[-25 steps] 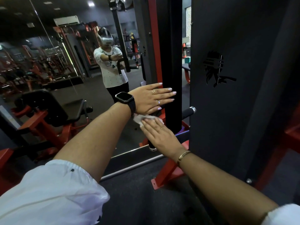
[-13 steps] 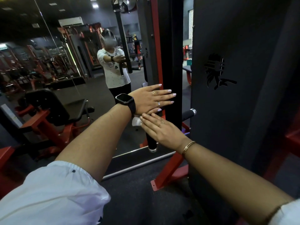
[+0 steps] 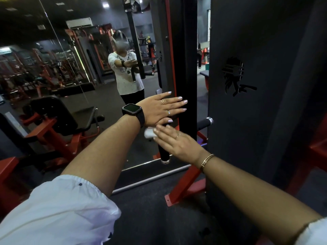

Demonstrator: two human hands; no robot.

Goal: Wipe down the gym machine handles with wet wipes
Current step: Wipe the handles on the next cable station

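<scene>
Wet wipe pressed on the upright handle (image 3: 163, 153), centre frame.
The right hand (image 3: 177, 141), fingers straight and together, presses the wet wipe (image 3: 148, 133) against the handle, whose long axis runs vertically; bare grip lies below. The left hand (image 3: 161, 108) rests flat just above, fingers straight.

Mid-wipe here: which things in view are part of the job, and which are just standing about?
Job:
- left hand
- right hand
- wet wipe, at the right hand's fingertips
- black handle
- side handle

Standing about:
- red-framed bench
- mirror
- logo panel
</scene>
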